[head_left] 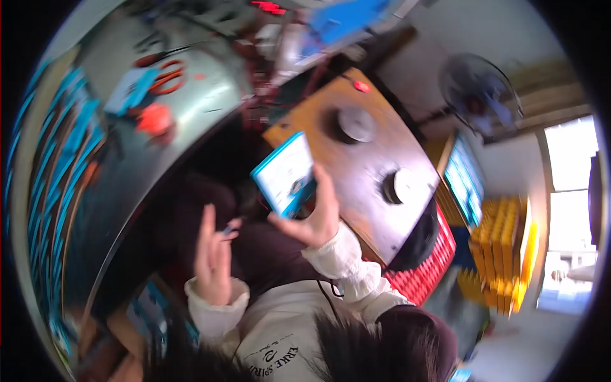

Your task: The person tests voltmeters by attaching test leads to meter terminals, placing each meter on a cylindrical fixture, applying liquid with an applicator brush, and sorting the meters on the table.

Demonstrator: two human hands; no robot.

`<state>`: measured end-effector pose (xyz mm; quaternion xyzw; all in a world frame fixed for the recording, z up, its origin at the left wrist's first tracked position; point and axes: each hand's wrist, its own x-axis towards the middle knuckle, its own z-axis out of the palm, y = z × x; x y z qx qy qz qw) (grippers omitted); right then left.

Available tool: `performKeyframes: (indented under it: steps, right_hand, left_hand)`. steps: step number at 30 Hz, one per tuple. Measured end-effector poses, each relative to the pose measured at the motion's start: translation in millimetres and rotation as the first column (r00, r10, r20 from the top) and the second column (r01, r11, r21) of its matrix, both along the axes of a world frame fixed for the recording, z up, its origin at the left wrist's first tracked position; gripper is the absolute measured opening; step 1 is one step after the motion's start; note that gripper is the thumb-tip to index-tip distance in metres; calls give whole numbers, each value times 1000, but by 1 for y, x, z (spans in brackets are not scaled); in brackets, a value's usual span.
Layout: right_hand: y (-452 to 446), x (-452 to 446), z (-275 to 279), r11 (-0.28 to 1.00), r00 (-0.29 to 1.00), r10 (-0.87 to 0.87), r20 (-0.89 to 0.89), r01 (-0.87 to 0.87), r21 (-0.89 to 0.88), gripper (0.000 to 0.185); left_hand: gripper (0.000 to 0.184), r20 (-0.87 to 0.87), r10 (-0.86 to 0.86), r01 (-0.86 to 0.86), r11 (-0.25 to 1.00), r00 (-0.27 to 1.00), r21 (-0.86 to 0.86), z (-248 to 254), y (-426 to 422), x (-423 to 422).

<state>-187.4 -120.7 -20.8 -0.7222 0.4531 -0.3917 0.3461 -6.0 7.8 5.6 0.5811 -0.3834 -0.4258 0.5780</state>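
My right hand (321, 213) grips a flat, box-like piece (286, 169) with a white face and blue edges, tilted above my lap. A small dark mark or part shows near its lower corner, too blurred to name. Left of it and apart from it, my left hand (213, 261) is raised with its fingers stretched out. By its thumb is a small dark bluish spot that I cannot make out.
A wooden board (382, 184) bears two round metal discs (355, 124). On the metal table (210, 83) lie orange-handled scissors (168, 76) and an orange object (154, 119). Blue-edged panels (63, 153) line the left. A red crate (423, 267), yellow stacked pieces (503, 248) and a fan (480, 92) stand right.
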Motion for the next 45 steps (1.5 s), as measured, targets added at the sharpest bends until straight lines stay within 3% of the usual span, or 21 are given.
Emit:
performKeyframes:
  steps: [1, 2, 3, 4, 5, 6, 7, 10, 12, 27, 30, 32, 36, 39, 40, 42, 43, 45]
  right_hand:
    - [-8, -26, 1, 984, 982, -178, -65, 175, -42, 100]
    - [-10, -38, 21, 901, 904, -413, 111, 388, 194, 99]
    - [-20, -76, 10, 842, 826, -540, -162, 524, -130, 98]
    - [-31, -113, -2, 753, 713, -657, -243, 638, -162, 98]
    - [-39, -149, -21, 646, 580, -763, -285, 699, -306, 98]
    - [-42, -167, -15, 608, 559, -791, -250, 763, -218, 101]
    - [-47, -190, -34, 510, 393, -844, -364, 798, -321, 103]
    - [-51, -203, -46, 482, 397, -859, -324, 841, -246, 103]
    - [-50, -205, -53, 475, 362, -866, -345, 812, -340, 102]
    - [-49, -199, -47, 474, 363, -864, -349, 819, -322, 104]
    - [-48, -198, -47, 478, 375, -866, -332, 816, -325, 103]
    - [-48, -198, -46, 479, 374, -865, -335, 816, -325, 103]
    - [-49, -197, -46, 477, 372, -865, -338, 819, -319, 103]
    - [-48, -197, -46, 470, 367, -867, -338, 827, -309, 102]
    - [-48, -198, -47, 472, 367, -867, -337, 822, -318, 103]
    - [-48, -198, -47, 474, 367, -867, -338, 817, -328, 103]
    - [-48, -198, -47, 475, 367, -865, -342, 819, -322, 103]
    - [-48, -198, -47, 479, 370, -862, -347, 819, -316, 104]
  left_hand:
    - [51, -4, 13, -13, 1000, 1000, -27, -4, -1, 3]
    - [51, 25, 30, -31, 999, 999, 36, -9, 1, 10]
    - [51, 63, 57, -63, 993, 996, 99, -16, 5, 20]
    - [50, 59, 72, -79, 989, 996, 122, -30, 7, 33]
    - [50, 57, 95, -102, 985, 994, 139, -41, 9, 41]
    - [47, 43, 117, -123, 973, 992, 196, -29, 5, 41]
    - [47, 42, 65, -71, 981, 997, 180, -22, 1, 44]
    - [48, 49, 6, -11, 994, 999, 106, -11, -9, 40]
    - [48, 80, -99, 93, 992, 992, 82, -3, -13, 36]
    - [50, 15, -67, 63, 984, 998, 165, -14, -8, 21]
    - [35, 92, -24, 9, 986, 995, 167, -22, -4, 28]
    - [20, 15, 38, -39, 999, 999, 28, -40, 5, 38]
    - [17, -35, 98, -100, 993, 995, -67, -44, 11, 39]
    - [27, -72, 74, -80, 994, 995, -73, -70, 22, 62]
    - [41, 34, -92, 97, 964, 995, -249, -70, 17, 65]
    - [55, 164, -233, 281, 875, 958, -394, -64, 10, 66]
    - [68, -41, -359, 323, 878, 932, -352, -56, 8, 65]
    - [81, -250, -452, 367, 874, 856, -319, -56, 10, 69]
